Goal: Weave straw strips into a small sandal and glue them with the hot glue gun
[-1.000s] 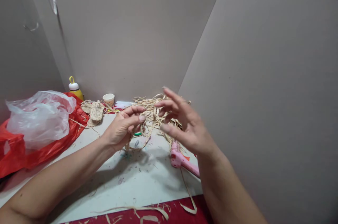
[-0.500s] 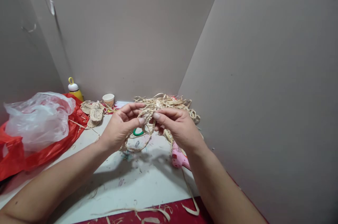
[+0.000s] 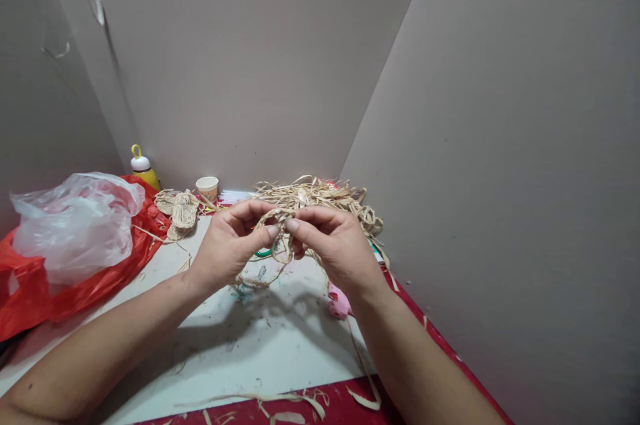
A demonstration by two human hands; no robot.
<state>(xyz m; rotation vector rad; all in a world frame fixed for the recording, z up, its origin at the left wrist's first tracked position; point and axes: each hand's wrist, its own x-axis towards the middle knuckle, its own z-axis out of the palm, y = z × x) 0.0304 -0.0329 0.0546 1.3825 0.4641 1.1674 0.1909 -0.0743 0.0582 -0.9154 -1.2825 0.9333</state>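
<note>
A pale straw braid (image 3: 283, 253) is bent into small loops between my two hands, above the white board (image 3: 270, 338). My left hand (image 3: 235, 238) pinches its left side between thumb and fingers. From the right, my right hand (image 3: 335, 245) grips the same braid, its thumb pressed close to the left thumb. A length of the braid hangs in a wider loop below my left hand. Behind the hands lies a heap of loose straw strands (image 3: 320, 193). Partly hidden by my right wrist is a pink tool (image 3: 339, 303), perhaps a glue gun.
On the left, a clear plastic bag (image 3: 75, 225) rests on a red bag (image 3: 150, 211). Woven straw pieces (image 3: 183, 211), a paper cup (image 3: 207, 187) and a yellow bottle (image 3: 145, 171) stand further back. Straw scraps (image 3: 290, 417) litter the red cloth (image 3: 350, 395) in front. Grey panels (image 3: 250, 78) enclose the table.
Both hands have turned the braid slightly, so its loops now show more openly between the thumbs. The view has shifted a little.
</note>
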